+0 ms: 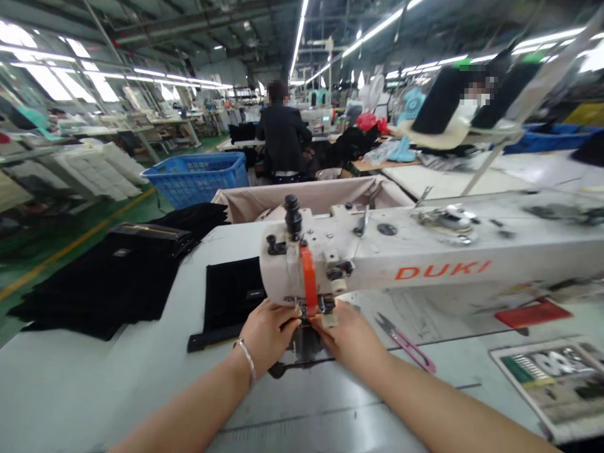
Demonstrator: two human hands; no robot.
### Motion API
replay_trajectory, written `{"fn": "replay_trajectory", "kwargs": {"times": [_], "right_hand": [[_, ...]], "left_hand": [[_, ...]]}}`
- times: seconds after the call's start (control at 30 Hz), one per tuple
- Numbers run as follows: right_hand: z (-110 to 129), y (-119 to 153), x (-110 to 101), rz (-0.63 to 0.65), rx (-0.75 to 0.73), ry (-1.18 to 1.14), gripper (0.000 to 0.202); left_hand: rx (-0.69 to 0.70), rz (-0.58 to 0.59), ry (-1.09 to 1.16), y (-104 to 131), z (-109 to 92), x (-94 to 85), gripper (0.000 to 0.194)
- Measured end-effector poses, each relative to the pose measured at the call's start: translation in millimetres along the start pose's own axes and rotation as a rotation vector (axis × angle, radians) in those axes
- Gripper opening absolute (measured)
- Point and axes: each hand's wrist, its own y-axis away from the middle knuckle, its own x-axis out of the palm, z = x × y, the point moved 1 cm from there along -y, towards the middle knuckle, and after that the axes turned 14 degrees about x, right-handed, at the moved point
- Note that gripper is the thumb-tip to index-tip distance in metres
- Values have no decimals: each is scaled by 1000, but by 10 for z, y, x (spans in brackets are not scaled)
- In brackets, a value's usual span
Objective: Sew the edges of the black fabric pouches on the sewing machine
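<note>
A white sewing machine with an orange guard spans the table. My left hand is at the left of the needle area, thumb and forefinger pressed together at something I cannot make out. My right hand is just right of the needle, its fingers bent in under the machine head; what they hold is hidden. A black fabric piece with a small label lies flat beside my left hand, partly behind the machine head. Pink-handled snips lie to the right of my right hand.
A stack of black fabric pieces lies at the left of the table. Behind are a blue basket, a beige cloth-lined bin and a seated person in black. A red object and a tray are at the right.
</note>
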Motion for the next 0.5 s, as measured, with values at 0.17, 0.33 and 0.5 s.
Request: {"fn": "replay_trajectory", "kwargs": {"times": [0.17, 0.33, 0.5], "right_hand": [[14, -15, 22, -12, 5, 9, 16], [6, -24, 31, -23, 16, 6, 17], [-35, -13, 14, -36, 3, -22, 21]], "left_hand": [[-2, 30, 23, 49, 20, 14, 12], [-33, 49, 22, 26, 51, 45, 11], [-12, 158, -3, 3, 65, -158, 21]]}}
